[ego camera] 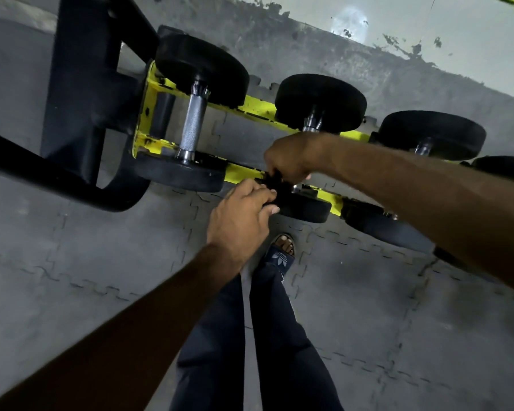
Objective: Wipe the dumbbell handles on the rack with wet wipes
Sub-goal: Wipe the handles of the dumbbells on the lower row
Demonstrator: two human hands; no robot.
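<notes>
Black-plated dumbbells lie across a yellow rack rail (257,104). The leftmost dumbbell (193,126) shows a bare knurled steel handle. My right hand (291,158) reaches down over the second dumbbell (321,102) and covers its handle, fingers closed on a dark crumpled wipe (275,181). My left hand (244,210) sits just below, at the near plate (307,206) of that dumbbell, pinching the same dark wad. A third dumbbell (432,134) lies to the right, with most of its handle hidden behind my right forearm.
The rack's black upright (80,84) and a curved black tube (57,179) stand at the left. Grey interlocking floor mats (101,262) run under the rack to a scuffed wall (368,54). My legs and a sandalled foot (283,252) are right below the hands.
</notes>
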